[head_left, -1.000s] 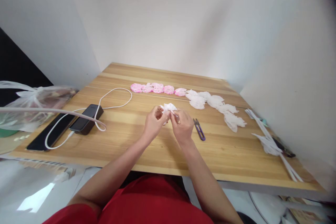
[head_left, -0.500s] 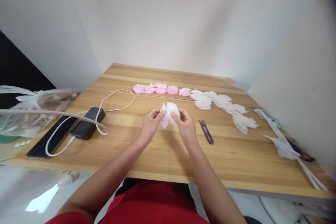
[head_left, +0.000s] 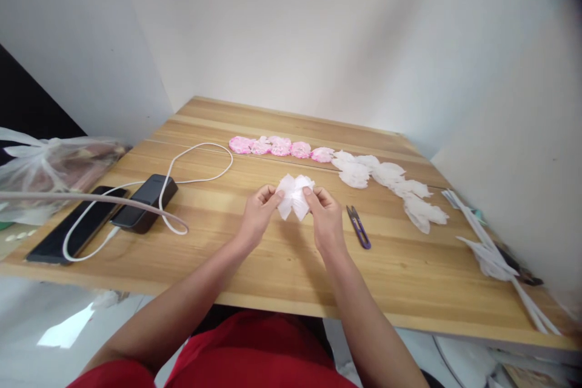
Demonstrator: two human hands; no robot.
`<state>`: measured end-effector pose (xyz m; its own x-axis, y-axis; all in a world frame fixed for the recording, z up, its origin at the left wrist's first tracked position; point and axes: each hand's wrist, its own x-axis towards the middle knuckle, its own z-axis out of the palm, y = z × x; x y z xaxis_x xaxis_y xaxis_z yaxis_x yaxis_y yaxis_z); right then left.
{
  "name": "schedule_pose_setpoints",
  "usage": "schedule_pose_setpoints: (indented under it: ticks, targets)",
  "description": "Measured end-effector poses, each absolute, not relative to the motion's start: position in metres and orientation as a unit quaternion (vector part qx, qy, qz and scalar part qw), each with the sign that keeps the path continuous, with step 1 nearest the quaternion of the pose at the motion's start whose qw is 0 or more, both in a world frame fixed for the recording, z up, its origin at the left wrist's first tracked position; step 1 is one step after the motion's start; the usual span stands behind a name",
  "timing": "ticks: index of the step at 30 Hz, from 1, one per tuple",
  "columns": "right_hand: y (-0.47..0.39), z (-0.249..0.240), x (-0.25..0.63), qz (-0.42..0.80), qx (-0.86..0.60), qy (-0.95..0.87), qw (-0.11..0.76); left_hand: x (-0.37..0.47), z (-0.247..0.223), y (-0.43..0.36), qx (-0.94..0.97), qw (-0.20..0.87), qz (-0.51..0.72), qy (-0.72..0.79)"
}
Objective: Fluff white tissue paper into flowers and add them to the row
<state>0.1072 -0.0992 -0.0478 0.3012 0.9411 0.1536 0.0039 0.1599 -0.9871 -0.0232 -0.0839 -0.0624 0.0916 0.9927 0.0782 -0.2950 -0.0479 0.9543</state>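
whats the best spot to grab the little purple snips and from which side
Probably the purple handle end of the snips, pinched across its two arms from above, with the right hand coming from the near side. The snips lie flat on the table, handle end nearer the person and pointed blades facing away, so this grip should keep fingers off the tips.

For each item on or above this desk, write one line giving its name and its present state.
White piece: held in both hands, petals spread
Snips: lying flat, blades apart
Pink pieces: laid in a row
White pieces: laid out, partly overlapping
White cable: looped, plugged into the black device
Black device: screen dark
Left hand: pinching
Right hand: pinching
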Motion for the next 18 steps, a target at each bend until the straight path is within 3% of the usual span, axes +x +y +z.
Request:
schedule_pose_setpoints:
  ticks: [4, 8, 18]
  targets:
    - [-0.1, -0.055, 0.109, 0.35, -0.533, -0.485, 0.599, -0.024, -0.062, -0.083, 0.465, 0.578, 0.558, 0.371]
    - [-0.103, -0.063, 0.107, 0.259, -0.552, -0.549, 0.572, -0.025, -0.064, -0.083, 0.515, 0.507, 0.556, 0.41]
    - [-0.108, -0.061, 0.102, 0.178, -0.559, -0.595, 0.55, -0.022, -0.065, -0.093, 0.613, 0.366, 0.535, 0.452]
